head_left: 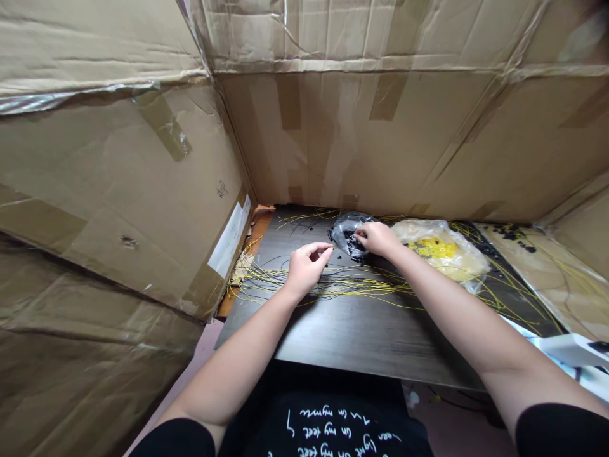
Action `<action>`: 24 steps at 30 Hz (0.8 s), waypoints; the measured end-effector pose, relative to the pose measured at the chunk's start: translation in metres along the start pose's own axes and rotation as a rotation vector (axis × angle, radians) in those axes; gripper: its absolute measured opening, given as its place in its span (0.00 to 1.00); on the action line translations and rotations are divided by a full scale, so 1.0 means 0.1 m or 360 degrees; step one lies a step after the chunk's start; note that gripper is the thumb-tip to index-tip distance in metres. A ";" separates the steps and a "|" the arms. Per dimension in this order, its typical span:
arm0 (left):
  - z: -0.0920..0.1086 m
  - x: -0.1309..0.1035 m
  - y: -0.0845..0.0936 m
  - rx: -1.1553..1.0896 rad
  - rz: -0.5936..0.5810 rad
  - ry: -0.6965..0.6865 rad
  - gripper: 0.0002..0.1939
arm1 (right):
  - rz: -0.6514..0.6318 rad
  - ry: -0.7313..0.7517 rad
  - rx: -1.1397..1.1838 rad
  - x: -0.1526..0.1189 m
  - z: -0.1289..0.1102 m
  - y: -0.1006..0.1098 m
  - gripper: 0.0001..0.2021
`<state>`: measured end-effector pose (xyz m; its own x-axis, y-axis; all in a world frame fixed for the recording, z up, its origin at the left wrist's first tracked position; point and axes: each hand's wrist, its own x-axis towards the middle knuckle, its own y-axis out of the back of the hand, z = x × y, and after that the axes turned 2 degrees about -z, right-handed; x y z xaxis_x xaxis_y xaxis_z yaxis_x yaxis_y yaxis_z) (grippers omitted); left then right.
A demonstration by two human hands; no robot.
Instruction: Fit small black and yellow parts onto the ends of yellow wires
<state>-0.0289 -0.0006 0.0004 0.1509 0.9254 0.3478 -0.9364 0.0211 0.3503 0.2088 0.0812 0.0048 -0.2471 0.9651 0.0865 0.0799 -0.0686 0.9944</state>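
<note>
My left hand (306,266) is closed in a pinch above the bundle of thin yellow and black wires (361,284). A tiny yellowish and dark bit shows at its fingertips, too small to name. My right hand (375,237) reaches over an open clear plastic bag (343,230) of small black pieces (353,245). Its fingers are pressed together at the bag's opening, and whatever they may hold is hidden. Right of that hand lies a larger plastic bag (464,259) with small yellow ring-like pieces (434,247) in it.
Tall cardboard walls (333,139) enclose the dark tabletop (342,336) at the back and sides. More black pieces (516,235) lie at the far right among loose wires. A white object (566,349) stands at the right edge, and a paper sheet (229,238) is stuck to the left wall.
</note>
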 end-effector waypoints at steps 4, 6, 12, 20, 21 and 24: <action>0.00 0.00 -0.01 -0.0017 -0.0003 0.0012 0.15 | 0.0112 0.0115 0.0301 -0.05 0.03 -0.04 0.12; -0.01 0.00 -0.01 -0.0019 -0.0006 0.0014 0.15 | 0.0218 0.0188 0.0488 -0.08 0.02 -0.06 0.11; -0.02 0.01 -0.01 -0.0029 0.0000 0.0015 0.15 | 0.0476 0.0320 0.0849 -0.26 -0.15 -0.07 0.12; -0.03 0.01 0.00 -0.0002 -0.0022 0.0029 0.16 | 0.0493 0.0143 0.0638 -0.33 -0.20 -0.08 0.11; -0.04 0.01 0.00 0.0001 -0.0022 0.0025 0.16 | 0.0473 0.0120 0.0542 -0.31 -0.16 -0.11 0.11; -0.06 0.02 -0.01 -0.0025 -0.0013 0.0015 0.15 | 0.0436 0.0080 0.0462 -0.24 -0.04 -0.18 0.10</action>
<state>-0.0298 0.0039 -0.0045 0.1555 0.9288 0.3365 -0.9400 0.0344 0.3394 0.2094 0.0587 -0.0150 -0.2251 0.9069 0.3563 0.4171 -0.2407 0.8764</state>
